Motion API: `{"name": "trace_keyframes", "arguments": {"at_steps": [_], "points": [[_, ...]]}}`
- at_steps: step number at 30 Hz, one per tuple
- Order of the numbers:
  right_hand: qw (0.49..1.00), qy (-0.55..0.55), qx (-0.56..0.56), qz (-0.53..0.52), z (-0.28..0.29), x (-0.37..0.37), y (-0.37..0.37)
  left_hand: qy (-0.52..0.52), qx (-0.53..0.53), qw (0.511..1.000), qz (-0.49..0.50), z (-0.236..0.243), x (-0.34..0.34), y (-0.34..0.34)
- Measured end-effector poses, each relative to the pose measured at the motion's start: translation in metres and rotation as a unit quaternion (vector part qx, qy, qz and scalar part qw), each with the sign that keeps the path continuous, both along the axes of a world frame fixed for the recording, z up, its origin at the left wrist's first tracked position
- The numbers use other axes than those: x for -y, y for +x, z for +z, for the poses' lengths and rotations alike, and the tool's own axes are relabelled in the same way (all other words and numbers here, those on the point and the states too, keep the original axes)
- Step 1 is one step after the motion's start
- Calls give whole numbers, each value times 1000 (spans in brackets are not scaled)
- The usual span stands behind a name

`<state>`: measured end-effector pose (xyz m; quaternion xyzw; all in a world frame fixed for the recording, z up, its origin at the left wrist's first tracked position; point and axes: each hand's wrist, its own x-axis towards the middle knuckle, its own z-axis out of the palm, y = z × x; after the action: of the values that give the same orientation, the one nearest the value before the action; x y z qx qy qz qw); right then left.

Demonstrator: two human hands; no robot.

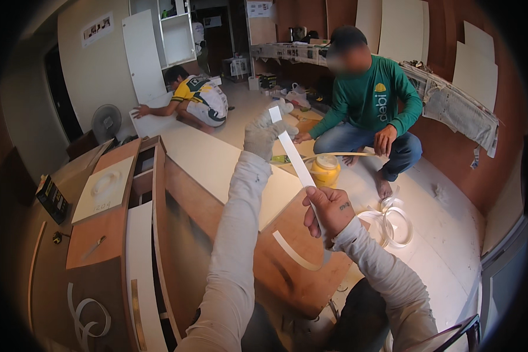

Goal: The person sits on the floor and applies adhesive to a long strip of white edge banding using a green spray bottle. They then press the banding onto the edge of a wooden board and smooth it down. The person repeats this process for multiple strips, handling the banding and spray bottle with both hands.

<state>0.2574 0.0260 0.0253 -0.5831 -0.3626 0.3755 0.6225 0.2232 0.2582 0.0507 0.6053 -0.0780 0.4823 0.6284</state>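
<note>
My left hand (264,134), in a pale work glove, pinches a long white edge-banding strip (297,162) near its upper end. Lower down, my bare right hand (331,210) has its fingers closed round the same strip. Between the two hands the strip runs straight and slanted. Its loose tail seems to pass below my right hand and curl over a brown wooden board (299,287). Just beyond my right hand stands a yellow tub (325,171). A cream panel (217,167) lies beyond my left forearm.
A person in a green shirt (372,97) squats ahead, holding another strip (349,154). Farther left another person (199,97) crouches at a white panel. Coiled strips (398,227) lie on the floor at right. A wooden cabinet (158,234), fan (106,121) and utility knife (94,247) are left.
</note>
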Motion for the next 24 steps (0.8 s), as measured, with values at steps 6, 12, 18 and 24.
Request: {"name": "trace_keyframes", "arguments": {"at_steps": [6,12,18,24], "points": [[999,-37,-8,17,-16,-4,4,23,-79,996,26,0,-5,-10],[999,-47,-5,24,-15,-4,10,61,-48,996,43,-6,-3,2],[995,-82,-22,55,-17,-5,13,51,-71,995,57,8,9,-2],[997,-9,-68,32,-22,-10,29,84,-145,984,-67,29,48,-8]]}}
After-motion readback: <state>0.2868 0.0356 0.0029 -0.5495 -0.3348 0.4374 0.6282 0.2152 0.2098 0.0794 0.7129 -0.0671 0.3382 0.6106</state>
